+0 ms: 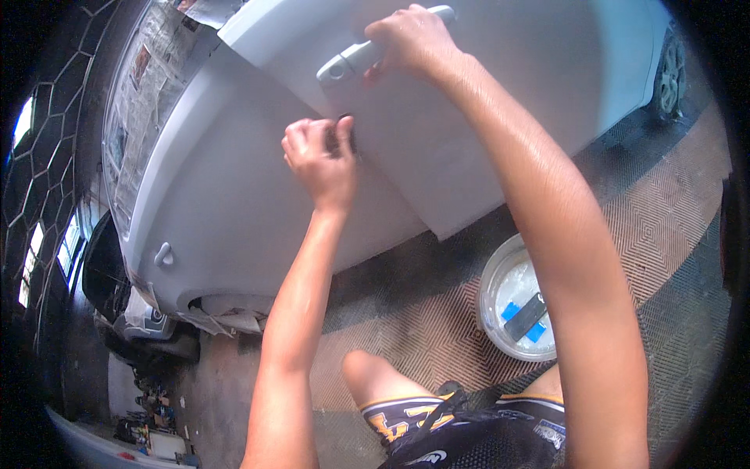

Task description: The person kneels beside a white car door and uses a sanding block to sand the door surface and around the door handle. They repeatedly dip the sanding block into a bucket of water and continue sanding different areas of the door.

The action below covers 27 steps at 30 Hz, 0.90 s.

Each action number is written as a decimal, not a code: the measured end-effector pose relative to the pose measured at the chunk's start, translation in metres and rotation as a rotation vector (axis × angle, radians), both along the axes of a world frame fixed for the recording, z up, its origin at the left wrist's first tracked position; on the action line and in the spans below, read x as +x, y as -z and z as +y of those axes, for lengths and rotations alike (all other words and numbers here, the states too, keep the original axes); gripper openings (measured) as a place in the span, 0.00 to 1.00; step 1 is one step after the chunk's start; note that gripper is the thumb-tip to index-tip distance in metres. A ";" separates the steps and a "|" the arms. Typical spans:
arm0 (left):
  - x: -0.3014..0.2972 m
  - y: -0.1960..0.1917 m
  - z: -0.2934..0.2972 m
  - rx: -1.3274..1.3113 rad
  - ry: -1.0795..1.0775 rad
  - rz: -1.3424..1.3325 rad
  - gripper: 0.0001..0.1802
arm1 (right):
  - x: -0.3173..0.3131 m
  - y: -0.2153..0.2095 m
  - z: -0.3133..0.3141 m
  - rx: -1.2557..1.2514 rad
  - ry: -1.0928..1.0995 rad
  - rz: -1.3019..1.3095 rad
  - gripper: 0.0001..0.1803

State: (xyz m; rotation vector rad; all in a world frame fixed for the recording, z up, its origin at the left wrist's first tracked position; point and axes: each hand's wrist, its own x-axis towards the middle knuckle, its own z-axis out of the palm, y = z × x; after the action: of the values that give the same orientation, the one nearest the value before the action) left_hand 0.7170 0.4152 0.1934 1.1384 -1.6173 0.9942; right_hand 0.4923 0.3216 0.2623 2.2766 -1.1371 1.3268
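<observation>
A light grey car door (461,133) stands before me, its handle (351,62) pale with a round lock at one end. Around that handle my right hand (414,43) has its fingers wrapped. Lower and to the left, my left hand (322,160) pinches a small dark pad (342,139) beside the gap between two door panels. Blur and my fingers hide most of the pad, so its exact kind does not show. The other grey panel (234,164) extends leftward, and the door's lower corner sticks out slightly past it.
A clear bucket (483,313) of cloudy water, holding a black strip and blue pieces, stands on ribbed floor tiles (422,313) beside my knees. Newspaper (148,78) masks the car's windows. A wheel (669,82) shows at far right, and another vehicle (152,324) at left.
</observation>
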 end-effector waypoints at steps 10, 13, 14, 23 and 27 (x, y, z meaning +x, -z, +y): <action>-0.036 -0.041 0.048 0.973 0.441 1.043 0.30 | -0.001 0.004 0.003 -0.008 -0.008 -0.029 0.31; -0.015 -0.031 0.050 0.856 0.381 0.872 0.24 | -0.003 0.003 0.005 -0.018 -0.034 -0.033 0.32; -0.010 -0.039 0.047 0.677 0.397 0.685 0.20 | -0.004 0.003 0.006 -0.001 -0.038 -0.030 0.31; 0.004 -0.124 -0.030 -0.208 -0.045 -0.416 0.13 | -0.001 0.001 0.019 0.068 0.024 0.016 0.34; 0.025 -0.116 -0.015 -0.101 0.037 -0.493 0.12 | -0.005 0.007 0.011 -0.002 0.026 0.002 0.35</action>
State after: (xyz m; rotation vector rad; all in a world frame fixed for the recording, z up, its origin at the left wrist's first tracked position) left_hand 0.7422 0.4000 0.3091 0.8287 -1.9341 1.3925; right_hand 0.4872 0.3329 0.2554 2.2539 -1.1599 1.3154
